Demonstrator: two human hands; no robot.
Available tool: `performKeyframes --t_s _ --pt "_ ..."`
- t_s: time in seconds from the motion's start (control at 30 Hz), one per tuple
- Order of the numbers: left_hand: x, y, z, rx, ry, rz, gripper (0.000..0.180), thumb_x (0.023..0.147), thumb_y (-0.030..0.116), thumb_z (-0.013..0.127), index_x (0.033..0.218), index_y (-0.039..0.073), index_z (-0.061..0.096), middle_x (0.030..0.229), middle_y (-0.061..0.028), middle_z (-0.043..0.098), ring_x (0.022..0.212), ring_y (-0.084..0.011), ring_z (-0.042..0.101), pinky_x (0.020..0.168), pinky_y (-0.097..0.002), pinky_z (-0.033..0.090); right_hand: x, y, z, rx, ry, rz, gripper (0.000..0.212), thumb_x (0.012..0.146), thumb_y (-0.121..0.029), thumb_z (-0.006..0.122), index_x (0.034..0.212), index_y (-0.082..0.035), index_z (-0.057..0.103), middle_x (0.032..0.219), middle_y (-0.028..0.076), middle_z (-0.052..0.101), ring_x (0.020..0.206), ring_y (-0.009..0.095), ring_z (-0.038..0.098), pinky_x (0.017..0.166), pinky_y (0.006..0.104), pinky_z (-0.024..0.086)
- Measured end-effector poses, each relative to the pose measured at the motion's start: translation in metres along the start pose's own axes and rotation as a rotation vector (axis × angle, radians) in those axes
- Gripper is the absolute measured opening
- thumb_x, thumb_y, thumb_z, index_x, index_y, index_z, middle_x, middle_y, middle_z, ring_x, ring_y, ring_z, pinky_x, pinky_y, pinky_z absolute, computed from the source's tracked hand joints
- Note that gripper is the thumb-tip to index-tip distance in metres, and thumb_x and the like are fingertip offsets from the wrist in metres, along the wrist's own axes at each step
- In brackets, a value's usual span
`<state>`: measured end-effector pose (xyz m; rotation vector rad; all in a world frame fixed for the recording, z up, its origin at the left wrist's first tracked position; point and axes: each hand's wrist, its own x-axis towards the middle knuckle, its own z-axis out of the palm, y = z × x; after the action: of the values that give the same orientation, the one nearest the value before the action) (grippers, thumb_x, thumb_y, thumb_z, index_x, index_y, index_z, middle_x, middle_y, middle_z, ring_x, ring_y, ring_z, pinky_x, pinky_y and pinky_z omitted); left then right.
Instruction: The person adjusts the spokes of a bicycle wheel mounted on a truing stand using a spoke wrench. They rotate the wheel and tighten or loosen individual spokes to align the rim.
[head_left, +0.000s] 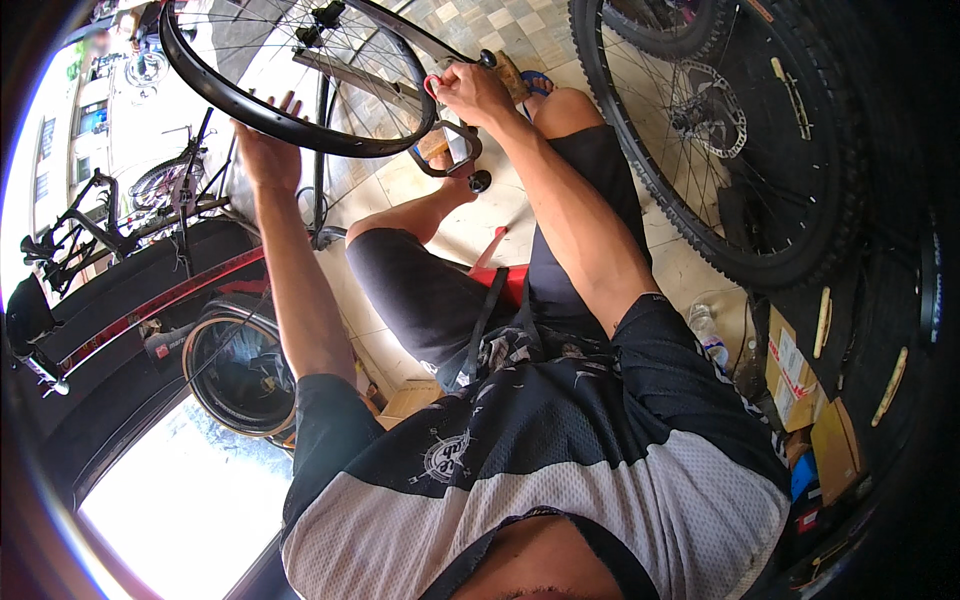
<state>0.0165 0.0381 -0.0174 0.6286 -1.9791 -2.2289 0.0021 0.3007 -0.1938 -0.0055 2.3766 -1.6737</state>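
Nearest to us is our own black-and-pale shirt point(640, 480), its dark sleeves leading to two forearms that reach toward a spoked black bicycle wheel point(375, 146). That wheel is mounted in a wheel stand point(420, 33), raised over the far left part of the tiled floor point(500, 25). We have our left hand point(268, 158) at the wheel's near left side, fingers released and spread; we cannot tell whether the palm meets the rim. Our right hand point(472, 95) is at the wheel's right side, fingers clenched around a small red tool point(431, 86) right by the rim. Just below it, the stand's black bracket point(474, 148) curves around the rim's edge, with a black knob point(480, 181) beside it. We sit with knees bent in dark shorts point(415, 290), something red partly showing between the thighs. Toward the floor's right edge stands a large tyred wheel point(592, 100) with a disc rotor point(738, 125), and nearer us are a clear bottle point(705, 325) and cardboard boxes point(835, 450). On our left lie a red frame tube point(170, 300) and a tan-walled tyre point(190, 365).
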Motion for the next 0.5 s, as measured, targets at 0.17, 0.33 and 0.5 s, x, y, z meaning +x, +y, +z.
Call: performKeyframes --t_s 0.17,0.33,0.5 --pt "-0.007 -0.075 -0.006 -0.029 0.015 -0.284 0.062 0.106 0.049 0.038 0.137 -0.005 0.043 0.125 -0.0275 0.062 0.115 -0.0373 0.060 0.102 -0.0461 0.045 -0.001 -0.001 -0.002 0.023 -0.018 0.022 0.034 0.085 -0.032 0.070 0.099 -0.001 0.072 0.093 0.015 0.076 0.085 0.028 0.073 0.077 0.0366 0.056" --pt "-0.010 -0.078 -0.010 0.020 -0.149 -0.274 0.067 0.107 0.058 0.027 0.087 0.005 0.061 0.094 -0.0189 0.069 0.105 -0.0357 0.066 0.098 -0.0443 0.048 -0.003 -0.001 -0.004 0.032 -0.015 -0.009 0.033 0.085 -0.032 0.070 0.099 -0.002 0.072 0.093 0.015 0.076 0.086 0.028 0.073 0.078 0.0368 0.056" --pt "0.002 -0.032 -0.023 0.160 -0.183 -0.224 0.041 0.105 0.040 0.045 0.099 0.003 0.062 0.105 -0.0225 0.072 0.101 -0.0324 0.068 0.087 -0.0385 0.050 -0.003 -0.001 -0.003 0.016 -0.023 -0.008 0.033 0.085 -0.031 0.070 0.099 -0.001 0.072 0.094 0.015 0.076 0.086 0.028 0.073 0.078 0.0374 0.056"
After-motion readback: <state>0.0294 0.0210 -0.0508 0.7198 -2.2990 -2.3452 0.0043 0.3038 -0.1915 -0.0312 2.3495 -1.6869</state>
